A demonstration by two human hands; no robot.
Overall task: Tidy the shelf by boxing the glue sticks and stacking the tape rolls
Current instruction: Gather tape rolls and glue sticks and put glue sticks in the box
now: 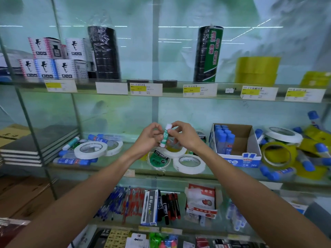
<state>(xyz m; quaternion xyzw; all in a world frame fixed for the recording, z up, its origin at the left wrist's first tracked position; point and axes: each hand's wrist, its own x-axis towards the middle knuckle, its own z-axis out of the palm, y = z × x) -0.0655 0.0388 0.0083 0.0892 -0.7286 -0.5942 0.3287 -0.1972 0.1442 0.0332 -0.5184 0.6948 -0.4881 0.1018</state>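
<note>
Glass shelves (pixel 114 171) on metal uprights (pixel 28 115) stand before a pale green wall (pixel 179 56).

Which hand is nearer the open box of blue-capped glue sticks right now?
The right hand. It sits just left of the box, holding the green glue stick. The left hand is on the stick's far side, farther from the box.

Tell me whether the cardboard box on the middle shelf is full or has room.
Partly full. The cardboard box is open-topped; blue-capped glue sticks stand upright along its left side, the right side showing bare cardboard.
</note>
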